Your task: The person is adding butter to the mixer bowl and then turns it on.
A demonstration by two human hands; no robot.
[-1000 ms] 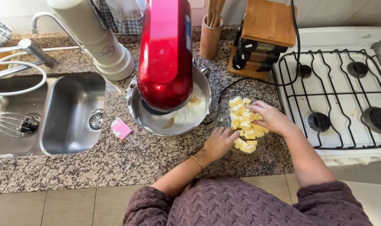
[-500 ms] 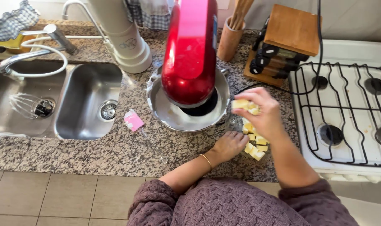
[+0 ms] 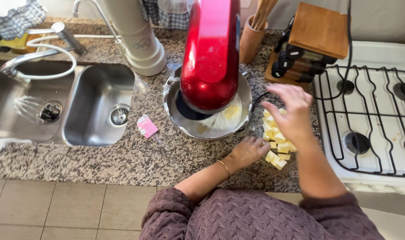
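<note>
**Butter cubes to mixer bowl: notes on the transfer**

Right hand (image 3: 288,112) hovers over the pile of butter cubes (image 3: 277,146), fingers spread and loosely curled, blurred with motion. I cannot tell whether it has a cube in it; none shows between the fingers. Left hand (image 3: 249,152) rests knuckles-down on the counter (image 3: 100,160), fingers lightly curled and holding nothing, just left of the cubes, touching or nearly touching the rim of the clear glass dish (image 3: 256,126) under them.

The steel mixer bowl (image 3: 173,116) sits just beyond and left of both hands, with the red mixer head (image 3: 210,58) covering most of its opening. Pale batter and one yellow piece show in the open crescent nearest the right hand.

My judgement on doing this well:
- I would take cubes singly or a few at a time; they look soft and would smear if squeezed.
- The only way in is the gap on the hand side of the bowl. I would drop from low over that gap, clear of the mixer head.
- I would keep the left hand steadying the dish.
- The black cord (image 3: 260,98) runs between dish and bowl; I would keep the sleeve off it.

A pink spatula (image 3: 147,126) lies well to the left of the left hand.
</note>
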